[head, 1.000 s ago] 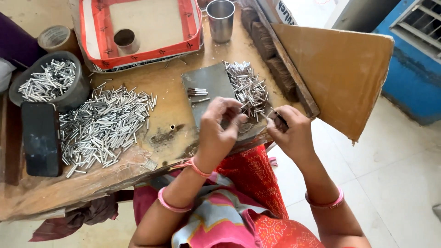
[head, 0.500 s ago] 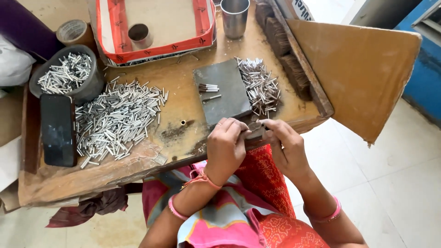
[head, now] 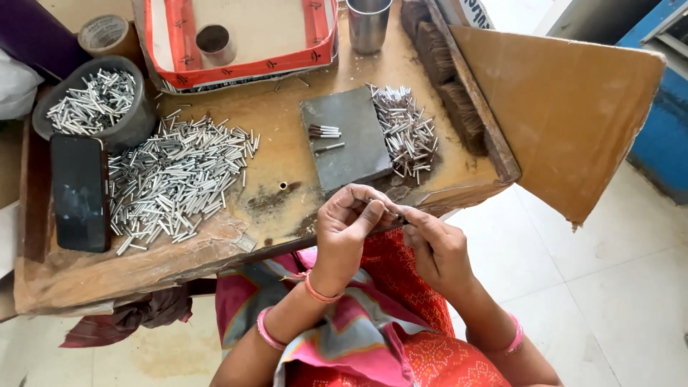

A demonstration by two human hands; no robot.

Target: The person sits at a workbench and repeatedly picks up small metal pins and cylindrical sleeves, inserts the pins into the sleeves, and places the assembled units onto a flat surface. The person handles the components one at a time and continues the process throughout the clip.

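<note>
A thin dark pin (head: 398, 216) is being pinched between both hands' fingertips, just off the near edge of the bench (head: 287, 161), above the lap. Left hand (head: 349, 228) is curling its fingers tight, thumb and forefinger pressing on the pin's left end. Right hand (head: 436, 244) is meeting it fingertip to fingertip, pinching the other end; the pin itself is mostly hidden and too small to make out well.

Just beyond the hands a grey slab (head: 351, 140) is lying on the bench, carrying a few pins (head: 323, 132). A small pile of metal tubes (head: 406, 129) is sitting at the slab's right edge. A bigger tube heap (head: 175, 175) is spreading left of centre. Far left: black phone (head: 79, 192), dark bowl (head: 129, 122) of tubes, tape roll (head: 104, 34). At the back, a red-rimmed tray (head: 247, 68) and a steel cup (head: 368, 25).
</note>
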